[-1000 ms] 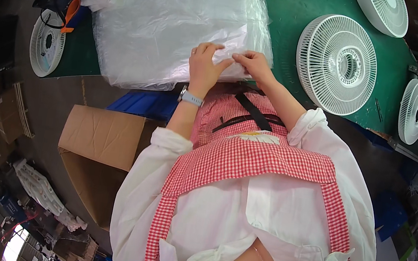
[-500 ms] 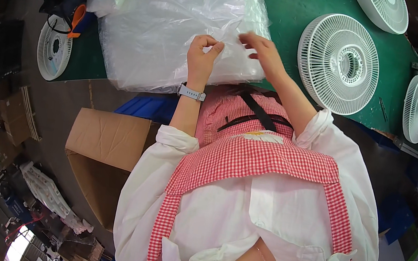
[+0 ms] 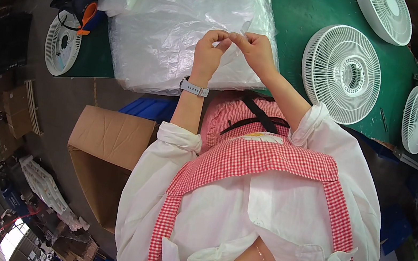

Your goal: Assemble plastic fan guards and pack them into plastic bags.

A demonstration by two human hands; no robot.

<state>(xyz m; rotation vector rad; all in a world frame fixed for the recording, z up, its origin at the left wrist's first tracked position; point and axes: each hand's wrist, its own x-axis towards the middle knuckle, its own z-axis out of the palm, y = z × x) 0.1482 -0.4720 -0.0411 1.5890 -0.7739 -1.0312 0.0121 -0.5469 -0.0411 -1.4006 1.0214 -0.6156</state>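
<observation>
Green table [image 3: 302, 15], five fan grilles [image 3: 343, 72], bag stack [image 3: 182, 18]

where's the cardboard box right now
In the head view the open cardboard box sits on the floor at the person's left, below the green table edge and beside the left sleeve.

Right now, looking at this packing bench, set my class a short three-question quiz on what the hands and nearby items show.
1. True or false: both hands pinch the clear plastic bag.
2. Which wrist wears the watch? A left, B right.
3. Fill in: the white fan grilles lie on a ____ table.

Key: 1 true: left hand and right hand meet at its edge. 2 A. 3 green, as under the nearest fan grille.
</observation>
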